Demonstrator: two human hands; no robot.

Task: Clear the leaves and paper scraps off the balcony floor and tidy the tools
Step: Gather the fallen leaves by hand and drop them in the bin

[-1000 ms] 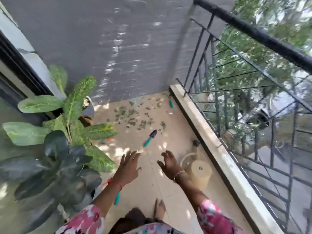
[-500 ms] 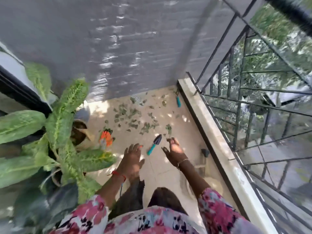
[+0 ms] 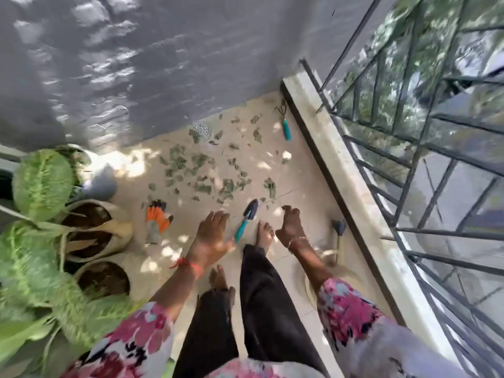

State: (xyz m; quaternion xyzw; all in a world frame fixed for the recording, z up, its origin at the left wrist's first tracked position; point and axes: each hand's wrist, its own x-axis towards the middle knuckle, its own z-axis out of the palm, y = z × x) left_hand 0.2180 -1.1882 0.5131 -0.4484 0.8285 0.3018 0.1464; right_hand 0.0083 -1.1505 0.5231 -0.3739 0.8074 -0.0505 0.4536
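Several torn green leaves (image 3: 207, 173) lie scattered over the beige balcony floor (image 3: 297, 170) near the grey wall. A teal-handled trowel (image 3: 246, 219) lies on the floor between my hands. A teal-handled hand rake (image 3: 285, 124) lies by the parapet at the far end. Orange-and-grey gloves (image 3: 158, 219) lie near the pots. My left hand (image 3: 211, 236) hovers empty with fingers spread, just left of the trowel handle. My right hand (image 3: 290, 223) hangs empty, fingers loosely bent, right of the trowel. My bare feet stand below the hands.
Potted plants with big green leaves (image 3: 41, 241) crowd the left side. A round floor drain (image 3: 202, 129) sits near the wall. A beige watering can (image 3: 336, 241) stands by the stone parapet (image 3: 354, 203), partly hidden by my right arm. A black metal railing (image 3: 409, 148) closes the right side.
I have stepped forward and the view has tilted down. The leaves, trowel and gloves are now closer, and both hands hover lower beside the trowel, still empty.
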